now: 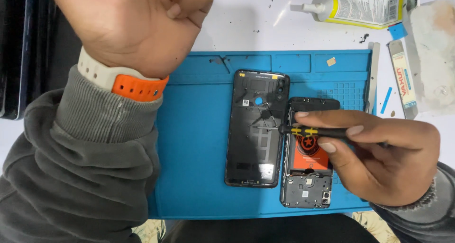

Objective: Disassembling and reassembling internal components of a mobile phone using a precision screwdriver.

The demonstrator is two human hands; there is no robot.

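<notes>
Right hand (379,153) closed around a thin black screwdriver (310,131) with yellow bands, pinched between thumb and fingers, shaft lying level and pointing to the left. Metal tip reaching over the inner side of a black phone back cover (251,157), just beside a small bunch of loose metal pieces (265,114) resting there. Back cover lying flat, inside up, on the blue work mat (194,176). Opened phone body (307,181) touching the cover's right edge, with an orange and black part in its middle, partly hidden under the right hand's fingers. Screwdriver handle crossing above this phone body.

Left hand (142,20) raised close to the camera at the upper left, curled into a loose fist, holding nothing visible, well apart from the phone. Pale watch with an orange strap piece (137,86) on that wrist, grey ribbed sleeve (90,167) below it.

Beyond the mat, on the white table (246,20): a yellow glue tube (365,8) lying on its side, a flat metal pry tool (404,79) near the right edge
</notes>
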